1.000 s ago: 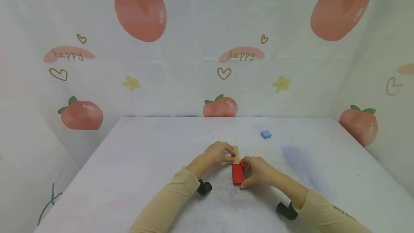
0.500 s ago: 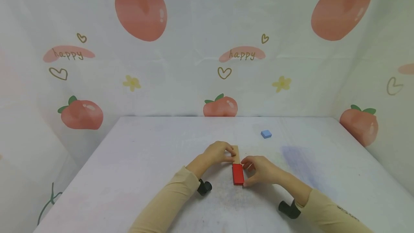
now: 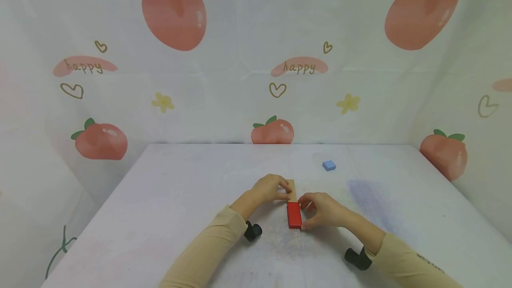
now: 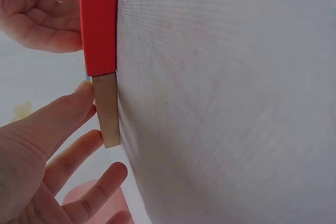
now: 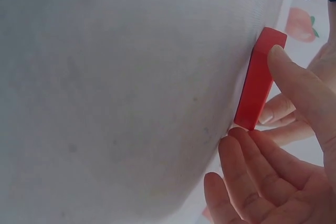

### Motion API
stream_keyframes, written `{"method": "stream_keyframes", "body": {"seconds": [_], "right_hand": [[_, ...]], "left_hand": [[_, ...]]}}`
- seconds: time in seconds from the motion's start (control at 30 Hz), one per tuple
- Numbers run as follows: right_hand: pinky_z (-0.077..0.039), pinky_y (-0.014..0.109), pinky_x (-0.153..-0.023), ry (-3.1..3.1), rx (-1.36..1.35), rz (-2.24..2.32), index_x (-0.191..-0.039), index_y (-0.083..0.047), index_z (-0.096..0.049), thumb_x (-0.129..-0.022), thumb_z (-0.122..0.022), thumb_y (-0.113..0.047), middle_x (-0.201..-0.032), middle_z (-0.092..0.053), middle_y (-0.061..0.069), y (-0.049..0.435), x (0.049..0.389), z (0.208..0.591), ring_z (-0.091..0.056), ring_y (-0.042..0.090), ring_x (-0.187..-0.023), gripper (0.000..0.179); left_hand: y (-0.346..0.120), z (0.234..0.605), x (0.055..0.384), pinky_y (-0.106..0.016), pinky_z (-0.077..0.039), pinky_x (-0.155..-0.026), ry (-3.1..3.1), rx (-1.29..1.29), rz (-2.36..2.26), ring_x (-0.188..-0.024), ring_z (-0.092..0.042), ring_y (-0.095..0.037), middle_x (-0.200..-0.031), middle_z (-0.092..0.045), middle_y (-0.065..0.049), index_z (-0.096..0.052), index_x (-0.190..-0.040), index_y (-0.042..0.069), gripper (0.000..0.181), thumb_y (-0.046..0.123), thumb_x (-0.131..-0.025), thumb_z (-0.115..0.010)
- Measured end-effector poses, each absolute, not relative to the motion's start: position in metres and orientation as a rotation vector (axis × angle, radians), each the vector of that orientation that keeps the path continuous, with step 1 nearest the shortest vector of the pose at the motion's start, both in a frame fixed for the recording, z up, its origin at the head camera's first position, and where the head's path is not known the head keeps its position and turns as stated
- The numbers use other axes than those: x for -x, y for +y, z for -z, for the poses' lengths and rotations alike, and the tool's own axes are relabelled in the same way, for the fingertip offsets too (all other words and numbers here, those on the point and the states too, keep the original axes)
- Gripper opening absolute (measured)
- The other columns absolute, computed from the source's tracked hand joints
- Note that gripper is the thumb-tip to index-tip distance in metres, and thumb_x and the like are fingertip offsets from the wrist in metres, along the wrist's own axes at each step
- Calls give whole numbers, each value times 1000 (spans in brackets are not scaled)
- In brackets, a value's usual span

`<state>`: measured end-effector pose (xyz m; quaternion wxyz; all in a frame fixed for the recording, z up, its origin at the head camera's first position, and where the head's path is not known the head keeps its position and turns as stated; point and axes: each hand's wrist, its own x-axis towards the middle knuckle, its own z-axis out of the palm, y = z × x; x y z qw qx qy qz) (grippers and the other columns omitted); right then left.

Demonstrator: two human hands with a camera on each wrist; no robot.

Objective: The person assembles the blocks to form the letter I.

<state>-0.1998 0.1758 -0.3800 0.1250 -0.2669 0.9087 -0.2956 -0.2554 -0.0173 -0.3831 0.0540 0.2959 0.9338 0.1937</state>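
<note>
A red rectangular block lies end to end with a plain wooden block on the white table. My left hand is at the wooden block from the left, its thumb and bent forefinger holding it by the edge. The left wrist view shows the thumb at the wooden block near the seam with the red block. To the right of the red piece, my right hand spreads thumb and fingers along its length. In the right wrist view, the thumb overlaps the red block and the fingertips sit at its far end.
A small blue block lies farther back on the table, right of the hands. Black wrist cameras hang below both sleeves. A fruit-printed cloth stands behind the table. A green cord hangs at the left.
My right hand has shifted slightly to the right, its thumb drawing out from the red block's near corner. The left hand stays still on the wooden block.
</note>
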Motion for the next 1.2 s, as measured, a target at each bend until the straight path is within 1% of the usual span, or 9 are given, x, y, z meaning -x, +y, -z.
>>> {"method": "stream_keyframes", "body": {"seconds": [0.13,0.37,0.63,0.87,1.2], "right_hand": [[-51,22,-70,2649,763,863,-108,0,-60,-68,-82,-21,-95,-67,6,175,199,379,-60,14,-82,50],[-51,21,-69,2651,749,861,-108,0,-60,-68,-82,-20,-96,-67,7,173,199,379,-59,14,-81,50],[-53,24,-70,2643,715,864,-109,-1,-60,-68,-82,-20,-97,-66,7,172,200,380,-60,15,-83,50],[-53,24,-71,2640,712,862,-108,-1,-60,-68,-82,-20,-96,-67,7,172,200,379,-60,15,-83,50],[-53,26,-72,2652,708,847,-107,-1,-60,-68,-82,-20,-96,-66,7,172,202,379,-59,15,-83,49]], "left_hand": [[-18,382,255,-33,-45,-99,2828,-903,-613,-114,-59,-19,-114,-68,-3,-74,-100,14,23,24,-80,-73],[-17,382,255,-33,-44,-100,2813,-857,-631,-116,-58,-19,-116,-67,-2,-74,-101,14,22,23,-80,-73],[-17,384,255,-32,-44,-100,2818,-856,-617,-116,-58,-18,-116,-67,-1,-74,-101,15,22,23,-80,-73],[-17,385,256,-31,-44,-100,2829,-856,-591,-115,-58,-18,-116,-67,0,-74,-101,16,22,23,-80,-73],[-16,384,255,-32,-44,-101,2831,-840,-592,-116,-58,-18,-116,-67,0,-74,-102,16,22,23,-81,-73]]}}
